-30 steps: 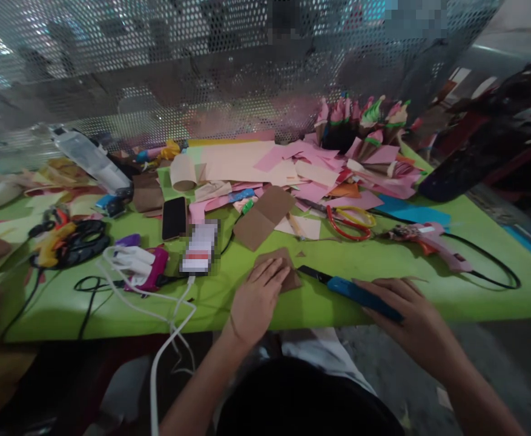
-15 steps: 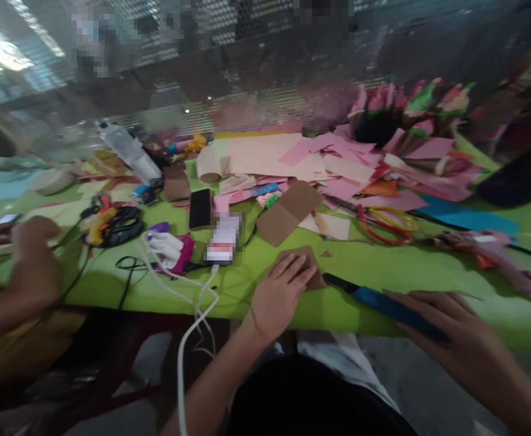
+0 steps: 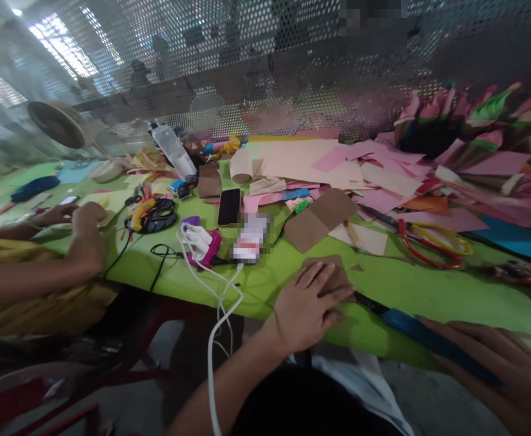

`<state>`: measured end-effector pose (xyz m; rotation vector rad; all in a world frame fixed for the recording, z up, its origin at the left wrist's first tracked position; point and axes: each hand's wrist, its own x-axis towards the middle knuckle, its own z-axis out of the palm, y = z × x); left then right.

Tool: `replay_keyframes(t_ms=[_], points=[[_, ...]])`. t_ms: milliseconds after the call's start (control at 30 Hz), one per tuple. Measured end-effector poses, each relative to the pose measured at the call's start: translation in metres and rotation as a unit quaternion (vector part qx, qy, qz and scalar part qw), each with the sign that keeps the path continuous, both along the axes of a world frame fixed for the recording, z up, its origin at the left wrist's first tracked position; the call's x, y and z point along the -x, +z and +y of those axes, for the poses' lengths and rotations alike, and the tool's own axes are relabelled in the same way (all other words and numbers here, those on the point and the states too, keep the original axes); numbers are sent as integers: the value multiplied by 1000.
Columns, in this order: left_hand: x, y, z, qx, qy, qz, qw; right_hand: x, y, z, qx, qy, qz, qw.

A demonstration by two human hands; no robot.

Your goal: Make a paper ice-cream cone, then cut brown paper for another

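Observation:
My left hand (image 3: 305,306) lies with spread fingers on a small piece of brown paper (image 3: 333,272) near the table's front edge. Its index fingertip comes close to the dark tip of a blue utility knife (image 3: 410,327); whether they touch I cannot tell. My right hand (image 3: 496,357) is closed around the knife's handle, fingers stretched along it. The dark blade points left at the brown paper. Just behind lies a larger creased brown sheet (image 3: 322,219), and a tiny brown scrap (image 3: 357,267) rests beside the small piece.
A phone (image 3: 250,237) with a white cable and a magenta power strip (image 3: 206,251) lie left of my hands. Scissors (image 3: 433,245) are at right, before piled pink paper (image 3: 378,157). Another person's hands (image 3: 81,215) work at far left. A mesh partition (image 3: 247,79) stands behind.
The view has swung left, so things appear farther right. My left hand's fingers have spread, and its index finger now reaches toward the knife tip. My right hand still holds the knife.

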<state>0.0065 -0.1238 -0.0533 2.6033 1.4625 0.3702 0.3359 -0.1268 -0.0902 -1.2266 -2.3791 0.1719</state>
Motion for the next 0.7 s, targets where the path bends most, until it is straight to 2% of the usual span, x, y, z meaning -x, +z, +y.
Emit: replay_keyframes(t_ms=[167, 300, 467, 700], points=[[0, 1, -2, -4, -4, -16, 1000, 3, 3, 2, 4, 9, 2, 1000], [0, 4, 1, 21, -10, -8, 1000, 14, 24, 1, 6, 17, 16, 1000], [0, 8, 5, 41, -15, -2, 999, 30, 46, -2, 50, 14, 24, 998], [0, 9, 7, 41, -26, 3, 999, 42, 50, -5, 63, 18, 37, 997]])
